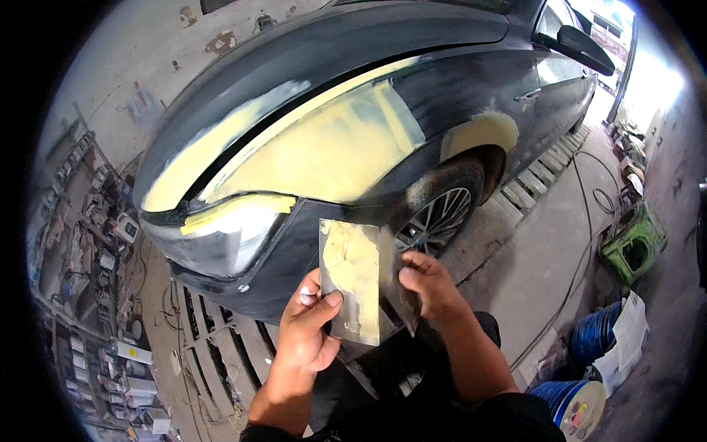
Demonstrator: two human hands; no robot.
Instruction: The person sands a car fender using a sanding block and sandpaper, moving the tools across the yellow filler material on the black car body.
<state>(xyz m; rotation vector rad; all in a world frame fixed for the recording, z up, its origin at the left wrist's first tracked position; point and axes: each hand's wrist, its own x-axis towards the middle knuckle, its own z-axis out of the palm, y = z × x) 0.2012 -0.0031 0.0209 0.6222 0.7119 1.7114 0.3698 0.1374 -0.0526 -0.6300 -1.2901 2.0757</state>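
Observation:
My left hand (303,328) grips a flat rectangular mixing plate (359,318) by its lower left edge, thumb on top. A thick smear of pale yellow body filler (345,254) covers much of its upper part. Just to the right, my right hand (431,283) pinches a thin dark putty spreader (401,298), held nearly edge-on beside the plate. Beyond both hands stands a dark car, its front fender (317,147) coated with a broad yellow filler patch. More filler shows on the hood edge (210,155) and above the wheel arch (482,136).
Yellow tape edges the headlight (236,232). Wooden pallets (221,346) lie under the car's front. A cable (571,272) crosses the floor at right, near a green container (633,243) and blue drums (595,331). Cluttered shelves (96,353) line the left.

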